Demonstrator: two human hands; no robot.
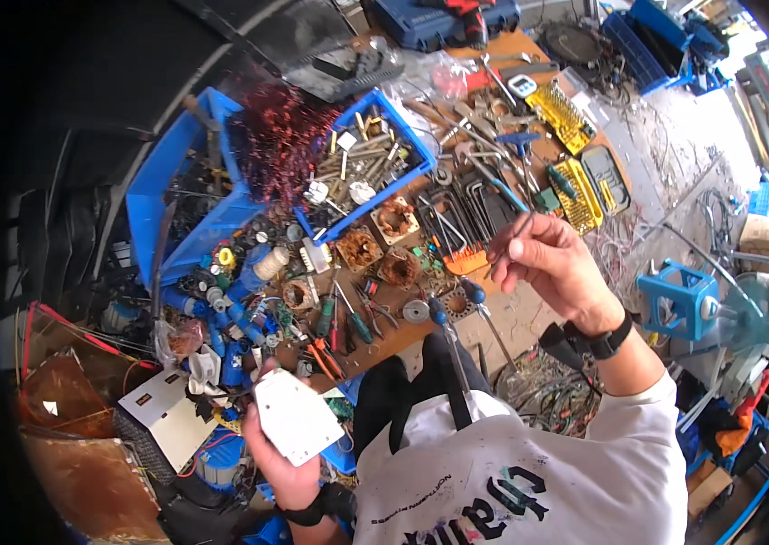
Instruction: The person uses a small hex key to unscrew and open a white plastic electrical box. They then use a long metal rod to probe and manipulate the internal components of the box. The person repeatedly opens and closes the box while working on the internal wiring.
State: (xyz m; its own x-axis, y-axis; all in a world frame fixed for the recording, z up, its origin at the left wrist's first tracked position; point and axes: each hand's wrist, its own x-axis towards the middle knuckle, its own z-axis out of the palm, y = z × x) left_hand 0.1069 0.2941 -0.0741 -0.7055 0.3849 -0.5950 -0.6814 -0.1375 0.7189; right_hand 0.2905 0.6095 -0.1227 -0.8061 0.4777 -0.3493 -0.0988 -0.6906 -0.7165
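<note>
Head view: Left fingers (259, 440) clasp a white plate (298, 418) by its edge, well apart from right fingers (532, 252) pinching a slim rod (524, 222); a firm edge grip should keep the plate's face clear.

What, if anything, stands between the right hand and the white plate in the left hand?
Between the right hand and the white plate, a blue-handled tool and, nearer that hand, a second blue-handled tool cross the line in this view. They look lower than the hands, but one view can't settle that.
</note>
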